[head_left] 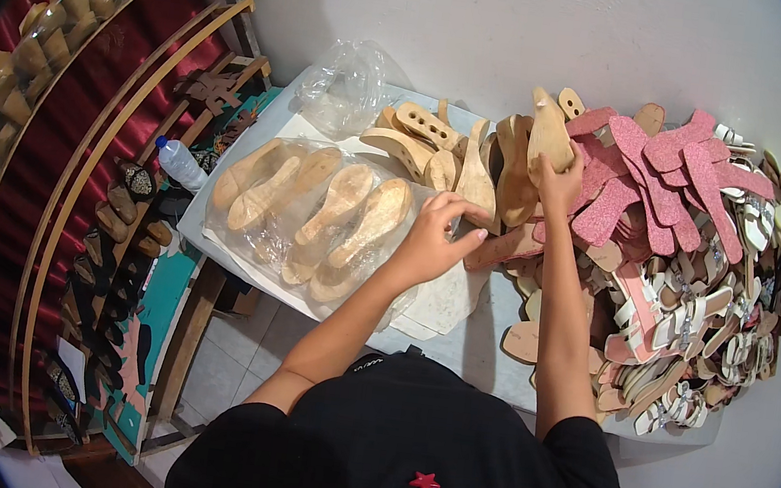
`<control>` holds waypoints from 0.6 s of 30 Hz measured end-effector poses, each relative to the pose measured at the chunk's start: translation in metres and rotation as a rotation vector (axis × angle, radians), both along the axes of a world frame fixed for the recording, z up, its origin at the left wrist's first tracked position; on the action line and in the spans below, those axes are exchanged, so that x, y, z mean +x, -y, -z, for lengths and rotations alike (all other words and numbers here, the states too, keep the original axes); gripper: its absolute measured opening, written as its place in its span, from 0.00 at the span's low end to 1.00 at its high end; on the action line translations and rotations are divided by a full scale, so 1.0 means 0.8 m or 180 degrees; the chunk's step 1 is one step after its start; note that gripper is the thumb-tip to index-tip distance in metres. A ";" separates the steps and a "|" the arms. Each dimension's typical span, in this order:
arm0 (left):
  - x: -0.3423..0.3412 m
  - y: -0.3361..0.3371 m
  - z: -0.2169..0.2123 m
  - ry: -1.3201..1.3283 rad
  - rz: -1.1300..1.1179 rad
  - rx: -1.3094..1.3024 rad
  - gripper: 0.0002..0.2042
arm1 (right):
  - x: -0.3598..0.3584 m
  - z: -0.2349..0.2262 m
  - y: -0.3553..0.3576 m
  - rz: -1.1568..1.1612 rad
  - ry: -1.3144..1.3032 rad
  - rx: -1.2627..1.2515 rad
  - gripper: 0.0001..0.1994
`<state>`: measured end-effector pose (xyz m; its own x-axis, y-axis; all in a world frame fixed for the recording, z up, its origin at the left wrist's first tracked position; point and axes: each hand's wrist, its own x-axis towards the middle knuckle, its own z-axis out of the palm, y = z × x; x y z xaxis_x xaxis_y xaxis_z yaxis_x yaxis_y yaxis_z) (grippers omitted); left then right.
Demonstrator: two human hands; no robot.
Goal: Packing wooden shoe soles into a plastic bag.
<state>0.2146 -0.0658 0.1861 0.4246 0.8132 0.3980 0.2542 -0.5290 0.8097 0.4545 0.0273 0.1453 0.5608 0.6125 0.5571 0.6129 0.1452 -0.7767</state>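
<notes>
My left hand [432,239] rests on a clear plastic bag [312,210] holding several tan wedge shoe soles, with its fingers closed on the bag's right edge next to a loose wooden sole [476,179]. My right hand [556,179] reaches farther back and grips an upright tan wedge sole [549,132] in a pile of wooden soles [423,141]. Both hands work over a white table [457,335].
Pink glitter insoles [657,179] are stacked to the right, with white strappy sandal uppers [692,330] heaped beyond them. An empty clear bag [346,87] lies at the back. A water bottle [181,163] and shelves of shoes [118,240] stand to the left.
</notes>
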 end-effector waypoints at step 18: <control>0.012 -0.041 0.029 0.3813 -0.0447 -0.1781 0.22 | -0.075 0.037 0.059 -0.2656 -0.0906 -0.0815 0.21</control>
<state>0.2243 -0.0329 0.1632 -0.0516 0.9966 0.0644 -0.7391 -0.0815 0.6686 0.3949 -0.0199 0.1154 -0.0236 0.9661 0.2572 0.1672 0.2575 -0.9517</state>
